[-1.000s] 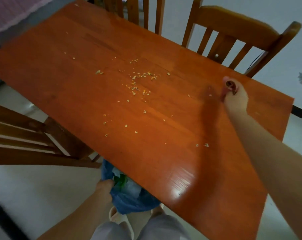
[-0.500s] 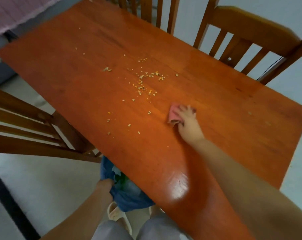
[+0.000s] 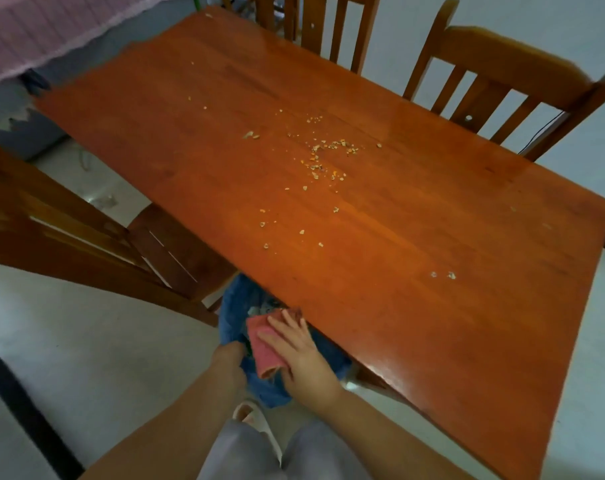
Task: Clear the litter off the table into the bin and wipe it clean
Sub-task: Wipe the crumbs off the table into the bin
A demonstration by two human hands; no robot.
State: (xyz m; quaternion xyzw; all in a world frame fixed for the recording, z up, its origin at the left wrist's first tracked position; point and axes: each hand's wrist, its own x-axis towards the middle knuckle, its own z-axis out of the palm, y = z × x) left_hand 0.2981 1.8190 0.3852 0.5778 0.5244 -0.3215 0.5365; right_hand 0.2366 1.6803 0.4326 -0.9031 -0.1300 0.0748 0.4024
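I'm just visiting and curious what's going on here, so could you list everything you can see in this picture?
table: one, glossy orange-brown wood, fills the middle of the view
crumbs: many, pale yellow, scattered mostly over the table's centre, a few nearer the edges
chairs: at least three, brown wood, two at the far side, one at the left
bin bag: one, blue, on the floor just under the table's near edge
cloth: one, pink-red, over the bag's mouth
slipper: one visible, pale, on the floor
fabric: pink, striped, top left corner
left hand: at the bag's rim, fingers hidden
right hand: fingers spread flat on the cloth
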